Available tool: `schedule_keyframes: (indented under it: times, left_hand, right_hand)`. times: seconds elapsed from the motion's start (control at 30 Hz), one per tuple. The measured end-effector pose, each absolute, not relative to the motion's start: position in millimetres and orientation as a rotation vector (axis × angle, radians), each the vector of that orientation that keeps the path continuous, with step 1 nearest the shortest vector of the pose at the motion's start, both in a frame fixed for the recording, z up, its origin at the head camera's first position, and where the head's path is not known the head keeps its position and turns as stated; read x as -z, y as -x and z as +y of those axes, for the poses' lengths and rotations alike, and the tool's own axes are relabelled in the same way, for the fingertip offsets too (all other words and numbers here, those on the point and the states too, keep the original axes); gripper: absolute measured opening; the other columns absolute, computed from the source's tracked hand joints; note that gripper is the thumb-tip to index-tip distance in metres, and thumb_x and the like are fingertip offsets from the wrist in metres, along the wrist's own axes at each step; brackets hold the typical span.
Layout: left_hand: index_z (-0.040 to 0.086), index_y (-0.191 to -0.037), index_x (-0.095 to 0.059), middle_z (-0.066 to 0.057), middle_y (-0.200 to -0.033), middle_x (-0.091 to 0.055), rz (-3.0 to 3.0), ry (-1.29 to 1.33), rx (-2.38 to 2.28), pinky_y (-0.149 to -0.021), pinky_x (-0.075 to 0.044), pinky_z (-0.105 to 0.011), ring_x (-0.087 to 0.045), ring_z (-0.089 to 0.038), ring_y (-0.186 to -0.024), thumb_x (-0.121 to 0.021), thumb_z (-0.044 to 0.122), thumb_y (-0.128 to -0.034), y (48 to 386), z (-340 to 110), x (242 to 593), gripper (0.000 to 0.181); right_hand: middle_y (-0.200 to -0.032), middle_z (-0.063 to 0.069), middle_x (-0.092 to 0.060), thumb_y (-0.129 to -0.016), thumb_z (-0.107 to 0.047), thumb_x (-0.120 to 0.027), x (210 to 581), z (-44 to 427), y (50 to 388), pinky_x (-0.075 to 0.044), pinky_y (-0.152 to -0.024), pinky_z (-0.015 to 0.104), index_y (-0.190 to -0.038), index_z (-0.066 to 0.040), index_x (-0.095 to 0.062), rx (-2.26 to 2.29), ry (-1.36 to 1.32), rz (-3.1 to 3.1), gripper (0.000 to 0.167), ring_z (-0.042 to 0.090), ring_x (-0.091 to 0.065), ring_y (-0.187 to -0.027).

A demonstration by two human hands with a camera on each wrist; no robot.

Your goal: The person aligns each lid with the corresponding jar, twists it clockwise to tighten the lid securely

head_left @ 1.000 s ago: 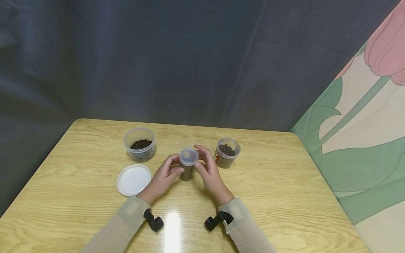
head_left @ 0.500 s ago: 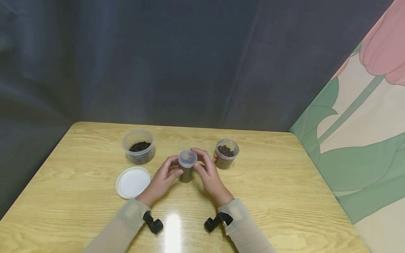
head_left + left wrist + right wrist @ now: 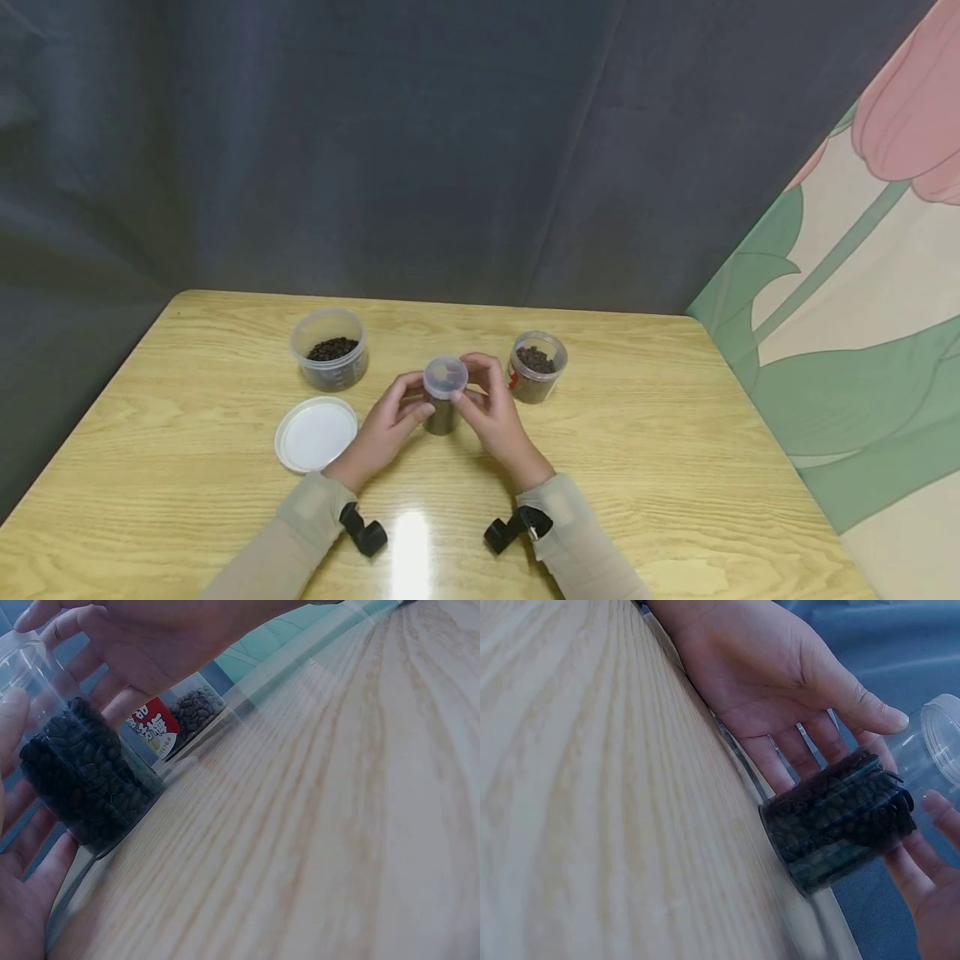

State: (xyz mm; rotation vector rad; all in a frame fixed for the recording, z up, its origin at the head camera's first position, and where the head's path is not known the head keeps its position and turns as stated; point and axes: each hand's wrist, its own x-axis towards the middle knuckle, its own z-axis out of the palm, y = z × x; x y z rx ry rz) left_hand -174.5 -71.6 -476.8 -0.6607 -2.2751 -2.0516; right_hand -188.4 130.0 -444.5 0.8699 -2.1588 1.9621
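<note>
Tall clear jar (image 3: pixel 441 418): we see it upright on the wooden surface (image 3: pixel 675 467), between the two hands, its lower part filled with dark beans (image 3: pixel 86 776).
Translucent lid (image 3: pixel 446 375): it sits on the mouth of the tall clear jar; how firmly it is seated, we cannot tell.
Left hand (image 3: pixel 386 421): holding the side of the tall clear jar, thumb in front and fingers behind, so we judge it to be the steadying one.
Right hand (image 3: pixel 495 421): narrowed round the translucent lid, thumb at the front of the rim and forefinger at the far side.
Thumb at the rim: half a second ago it lay further right; now we find it nearer the front, while the tall clear jar has kept its place. We take that as the grip working round the top (whether the lid itself turned, we cannot say), which puts the work at the closure.
Left side: we have an open round tub (image 3: pixel 341 377) holding dark pieces, with a white lid (image 3: pixel 317 435) lying flat just in front.
Right side: an open jar (image 3: pixel 533 390) with a red label (image 3: pixel 156 727) stands near the right hand.
</note>
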Motion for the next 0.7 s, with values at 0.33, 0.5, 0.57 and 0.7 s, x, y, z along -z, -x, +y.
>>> schedule_keyframes:
  times: [0.33, 0.5, 0.57, 0.7]
  left_hand:
    - [0.000, -0.147, -0.042, -0.022, -0.144, -0.049, -2.257, 0.684, 2.050, -0.113, -0.046, -0.036, -0.048, -0.040, -0.133, -0.058, 0.009, -0.1035, 175.9, -71.2, 475.5, 0.047]
    - [0.002, -0.147, -0.042, -0.019, -0.145, -0.049, -2.251, 0.700, 2.058, -0.112, -0.046, -0.031, -0.049, -0.036, -0.133, -0.058, 0.011, -0.1038, 177.7, -70.1, 474.0, 0.047]
    - [0.003, -0.147, -0.042, -0.018, -0.145, -0.048, -2.248, 0.705, 2.061, -0.112, -0.047, -0.031, -0.049, -0.036, -0.133, -0.059, 0.011, -0.1038, 178.6, -69.4, 473.8, 0.047]
    - [0.002, -0.147, -0.042, -0.019, -0.144, -0.049, -2.257, 0.686, 2.062, -0.112, -0.046, -0.032, -0.049, -0.037, -0.133, -0.059, 0.010, -0.1035, 177.7, -70.9, 474.1, 0.047]
  right_hand:
    - [-0.140, 0.019, -0.052, -0.101, -0.004, -0.060, 442.6, 132.9, 189.1, -0.051, -0.106, 0.049, -0.147, -0.005, -0.045, -1.922, -0.854, -2.228, 0.049, 0.034, -0.054, -0.124]
    - [-0.140, 0.017, -0.052, -0.100, -0.008, -0.063, 440.5, 133.1, 190.1, -0.051, -0.106, 0.048, -0.144, -0.006, -0.045, -1.933, -0.829, -2.235, 0.047, 0.031, -0.054, -0.124]
    - [-0.140, 0.017, -0.051, -0.100, -0.010, -0.065, 440.1, 133.1, 190.4, -0.051, -0.107, 0.049, -0.143, -0.006, -0.044, -1.940, -0.820, -2.233, 0.048, 0.030, -0.054, -0.124]
    - [-0.140, 0.017, -0.050, -0.099, -0.009, -0.066, 440.4, 131.5, 189.7, -0.051, -0.106, 0.049, -0.142, -0.005, -0.044, -1.948, -0.818, -2.232, 0.049, 0.032, -0.054, -0.124]
